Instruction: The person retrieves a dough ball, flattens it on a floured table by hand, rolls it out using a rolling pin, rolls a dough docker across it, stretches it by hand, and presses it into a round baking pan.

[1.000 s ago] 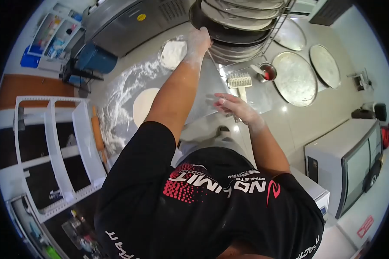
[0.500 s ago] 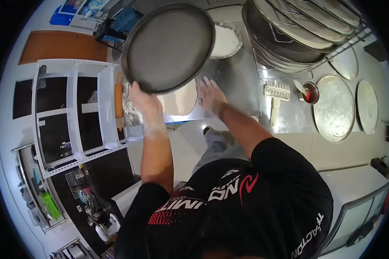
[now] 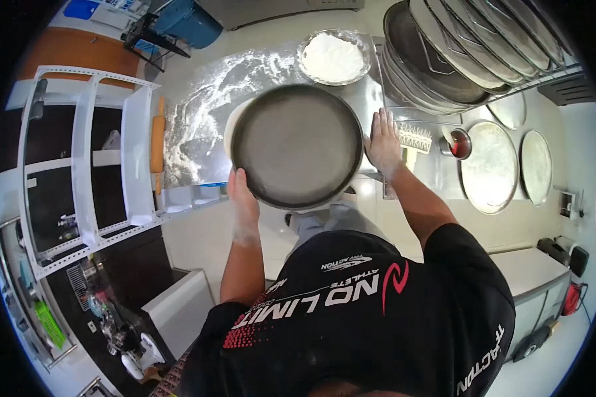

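Note:
A round dark pizza pan (image 3: 298, 145) is held by its lower left rim in my left hand (image 3: 242, 194), the thumb lying over the edge. Beneath the pan, a pale strip of flattened dough (image 3: 232, 127) peeks out at the left; the rest of it is hidden. My right hand (image 3: 384, 144) has its fingers stretched out beside the pan's right rim; whether it touches the rim I cannot tell. Just past those fingers lies a cream dough docker (image 3: 415, 139), partly covered by the hand.
A bowl of flour (image 3: 333, 57) stands at the back of the floured steel table (image 3: 208, 99). A rolling pin (image 3: 157, 144) lies along the left edge. To the right are stacked pans in a rack (image 3: 437, 53), a cup of red sauce (image 3: 457, 143) and several round metal trays (image 3: 489, 167).
The pan has come down and to the right, toward my body, and now covers most of the dough. My right hand has left the dough and moved right.

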Motion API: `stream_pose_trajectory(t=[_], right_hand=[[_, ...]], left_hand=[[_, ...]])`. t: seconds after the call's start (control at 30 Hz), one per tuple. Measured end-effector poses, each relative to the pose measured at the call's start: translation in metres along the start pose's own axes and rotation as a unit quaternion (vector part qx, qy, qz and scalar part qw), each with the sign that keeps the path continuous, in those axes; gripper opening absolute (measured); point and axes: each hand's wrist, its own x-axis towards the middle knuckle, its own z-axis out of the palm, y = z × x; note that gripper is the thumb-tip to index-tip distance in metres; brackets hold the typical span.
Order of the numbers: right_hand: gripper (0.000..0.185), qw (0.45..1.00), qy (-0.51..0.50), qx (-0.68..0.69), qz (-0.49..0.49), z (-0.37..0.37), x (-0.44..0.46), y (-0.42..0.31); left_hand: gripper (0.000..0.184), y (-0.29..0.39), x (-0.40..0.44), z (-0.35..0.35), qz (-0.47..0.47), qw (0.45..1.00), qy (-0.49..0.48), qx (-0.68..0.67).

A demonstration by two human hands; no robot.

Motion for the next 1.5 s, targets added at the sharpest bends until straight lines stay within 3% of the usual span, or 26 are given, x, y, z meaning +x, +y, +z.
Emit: stream_pose_trajectory(t=[0.13,0.23,0.3,0.33,0.47,0.5,0.6,0.63,0.7,0.73,0.77,0.87,0.97,1.03,1.07,1.13,1.17,1.23,1.3,1.37,1.47,1.5], right_hand=[[0.066,0.945,0.021,0.32,0.064,-0.019,-0.027,0.016],[0.065,0.916,0.051,0.384,0.1,-0.082,-0.052,0.014],[0.062,0.892,0.038,0.419,0.164,-0.118,-0.062,0.004],[0.062,0.894,0.038,0.417,0.16,-0.12,-0.066,0.003],[0.055,0.802,0.029,0.565,0.194,-0.127,-0.072,0.004],[0.055,0.805,0.027,0.563,0.186,-0.132,-0.066,0.0],[0.051,0.573,-0.033,0.796,0.192,-0.133,-0.045,-0.037],[0.05,0.478,-0.059,0.854,0.195,-0.129,-0.04,-0.057],[0.049,0.352,-0.124,0.917,0.141,-0.112,-0.019,-0.114],[0.048,0.336,-0.171,0.904,0.203,-0.103,-0.002,-0.149],[0.048,0.333,-0.179,0.904,0.201,-0.1,-0.001,-0.18],[0.053,0.188,-0.244,0.93,0.201,-0.084,0.013,-0.272],[0.059,0.051,-0.291,0.932,0.21,-0.069,0.024,-0.329],[0.058,0.142,-0.362,0.915,0.111,-0.068,0.025,-0.308],[0.058,0.15,-0.358,0.915,0.115,-0.076,0.027,-0.294],[0.052,0.415,-0.392,0.798,0.191,-0.096,0.022,-0.266],[0.052,0.42,-0.386,0.796,0.202,-0.095,0.015,-0.261],[0.049,0.529,-0.3,0.747,0.268,-0.085,0.004,-0.251],[0.045,0.626,-0.204,0.676,0.331,-0.082,-0.007,-0.237],[0.037,0.586,-0.155,0.729,0.318,-0.089,-0.017,-0.257],[0.036,0.611,-0.193,0.681,0.355,-0.102,-0.015,-0.292],[0.036,0.595,-0.19,0.697,0.352,-0.092,-0.015,-0.294]], left_hand=[[0.042,-0.025,-0.02,0.021,-0.024,0.995,-0.061,0.075],[0.046,-0.056,-0.021,0.055,-0.081,0.995,-0.058,-0.018],[0.042,-0.063,-0.018,0.075,-0.072,0.977,-0.162,-0.12],[0.042,-0.068,-0.013,0.079,-0.071,0.977,-0.16,-0.124],[0.037,-0.079,0.006,0.09,-0.272,0.951,-0.143,0.019],[0.037,-0.075,0.007,0.088,-0.27,0.953,-0.139,0.012],[0.034,-0.057,0.012,0.06,-0.081,0.991,-0.059,0.086],[0.033,-0.051,0.013,0.046,-0.02,0.993,-0.029,0.115],[0.034,-0.015,0.013,0.039,0.159,0.98,-0.021,0.12],[0.034,0.01,0.008,0.038,0.157,0.98,-0.013,0.125],[0.033,0.038,0.003,0.039,0.247,0.953,-0.058,0.166],[0.035,0.056,0.022,0.015,0.463,0.82,-0.244,0.232],[0.04,0.028,0.071,-0.033,0.487,0.784,-0.209,0.323],[0.037,0.008,0.117,-0.07,0.464,0.813,-0.183,0.299],[0.035,-0.003,0.141,-0.082,0.442,0.837,-0.155,0.282],[0.037,-0.03,0.17,-0.087,0.34,0.851,-0.025,0.4],[0.041,-0.04,0.187,-0.083,0.352,0.848,-0.043,0.393],[0.046,-0.048,0.225,-0.063,0.373,0.846,-0.071,0.374],[0.046,-0.053,0.247,-0.036,0.175,0.849,-0.159,0.472],[0.045,-0.048,0.266,-0.02,0.129,0.835,-0.227,0.485],[0.042,-0.029,0.294,-0.011,-0.007,0.749,-0.372,0.548],[0.038,-0.027,0.288,-0.009,-0.012,0.808,-0.378,0.453]])
